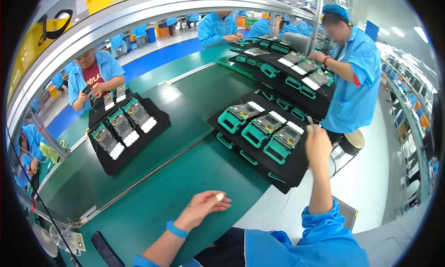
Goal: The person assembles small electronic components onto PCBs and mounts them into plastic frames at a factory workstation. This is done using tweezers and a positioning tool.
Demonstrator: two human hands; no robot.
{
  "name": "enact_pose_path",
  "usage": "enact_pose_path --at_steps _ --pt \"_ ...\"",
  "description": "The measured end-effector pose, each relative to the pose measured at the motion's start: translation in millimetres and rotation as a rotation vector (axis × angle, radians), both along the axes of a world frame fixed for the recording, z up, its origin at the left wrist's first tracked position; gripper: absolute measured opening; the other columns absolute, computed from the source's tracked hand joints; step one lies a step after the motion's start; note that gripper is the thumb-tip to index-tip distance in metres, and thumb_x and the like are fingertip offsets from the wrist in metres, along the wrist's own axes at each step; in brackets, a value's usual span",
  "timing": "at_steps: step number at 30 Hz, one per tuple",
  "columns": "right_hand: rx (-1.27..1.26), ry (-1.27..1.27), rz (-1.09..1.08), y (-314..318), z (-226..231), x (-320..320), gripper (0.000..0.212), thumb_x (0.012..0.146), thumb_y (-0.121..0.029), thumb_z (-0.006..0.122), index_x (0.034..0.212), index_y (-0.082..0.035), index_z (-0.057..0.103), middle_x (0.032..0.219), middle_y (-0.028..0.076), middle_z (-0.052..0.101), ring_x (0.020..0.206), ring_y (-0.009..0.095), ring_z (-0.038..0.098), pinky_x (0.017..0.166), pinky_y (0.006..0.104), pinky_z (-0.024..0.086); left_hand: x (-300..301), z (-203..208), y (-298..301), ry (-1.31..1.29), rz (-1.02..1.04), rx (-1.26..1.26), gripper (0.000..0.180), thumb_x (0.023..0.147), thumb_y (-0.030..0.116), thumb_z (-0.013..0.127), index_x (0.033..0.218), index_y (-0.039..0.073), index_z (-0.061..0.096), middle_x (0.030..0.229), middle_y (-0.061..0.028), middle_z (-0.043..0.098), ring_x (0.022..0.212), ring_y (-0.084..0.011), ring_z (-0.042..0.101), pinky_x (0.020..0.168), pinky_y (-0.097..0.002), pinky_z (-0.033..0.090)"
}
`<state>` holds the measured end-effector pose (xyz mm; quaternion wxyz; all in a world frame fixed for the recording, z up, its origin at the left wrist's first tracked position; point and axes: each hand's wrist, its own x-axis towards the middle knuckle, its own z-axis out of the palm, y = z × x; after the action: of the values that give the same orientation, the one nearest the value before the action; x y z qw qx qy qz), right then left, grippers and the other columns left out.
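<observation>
My left hand (pixel 204 207) hovers over the green bench near its front edge, fingers loosely stretched, holding nothing. A pale cover sits on one of its fingertips, and a blue band circles the wrist. At the right, my right hand (pixel 318 144) is closed at the right edge of a black tray (pixel 292 167), a pale-tipped digit lying by the rim; its other fingers are partly hidden. Three green-framed circuit assemblies (pixel 256 130) with white blocks and yellow rings lie in this tray. Green frames (pixel 249 157) show beneath it, in a lower layer.
Another black tray (pixel 160 119) with similar assemblies lies left on the bench (pixel 194 169). Further stacked trays (pixel 320 105) stand behind mine, beside a standing co-worker (pixel 354 77). Other workers sit across the bench. A dark phone (pixel 106 251) and small fan (pixel 56 237) are lower left.
</observation>
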<state>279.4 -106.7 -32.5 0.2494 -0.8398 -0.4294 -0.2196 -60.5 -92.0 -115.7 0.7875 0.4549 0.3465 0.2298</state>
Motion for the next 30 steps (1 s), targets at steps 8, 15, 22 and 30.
enact_pose_path --at_steps 8,15,22,30 --pt "0.357 0.950 0.228 -16.0 -70.3 121.1 0.039 0.083 -0.025 0.070 0.098 0.009 0.060 0.065 0.002 0.055 0.054 0.009 0.050 0.050 0.0269 0.043 93.5 4.8 -36.2 -0.142 -0.197 -0.067 0.045 0.098 0.027 0.051 0.132 -0.002 0.041 0.127 -0.0193 0.053 0.111 -0.0279 0.058 0.095 -0.0361 0.048" --pt "0.223 1.428 0.613 -106.8 -47.1 36.8 0.026 0.074 -0.010 0.075 0.094 -0.001 0.062 0.065 -0.001 0.052 0.052 0.006 0.048 0.044 0.0220 0.036 93.4 9.1 -72.2 -0.312 0.350 -0.073 0.040 0.094 0.009 0.052 0.132 0.007 0.040 0.132 -0.0127 0.045 0.118 -0.0280 0.051 0.101 -0.0473 0.044" --pt "-1.099 1.213 1.598 -110.1 -71.8 -40.6 0.049 0.080 -0.036 0.075 0.115 -0.004 0.063 0.085 0.001 0.065 0.067 0.008 0.053 0.059 0.0249 0.043 -34.3 -2.3 -31.5 -0.403 0.598 -0.193 0.041 0.078 -0.001 0.061 0.118 -0.003 0.055 0.111 -0.0147 0.063 0.102 -0.0281 0.061 0.093 -0.0417 0.049" --pt "-1.414 0.725 1.690 -82.6 -81.2 -127.8 0.036 0.087 -0.033 0.065 0.115 -0.010 0.062 0.084 0.006 0.065 0.074 0.023 0.063 0.063 0.0327 0.048 -190.3 -21.0 -22.4 0.140 0.883 -0.110 0.036 0.081 0.008 0.069 0.113 -0.002 0.056 0.095 -0.0099 0.066 0.088 -0.0206 0.067 0.072 -0.0326 0.057"
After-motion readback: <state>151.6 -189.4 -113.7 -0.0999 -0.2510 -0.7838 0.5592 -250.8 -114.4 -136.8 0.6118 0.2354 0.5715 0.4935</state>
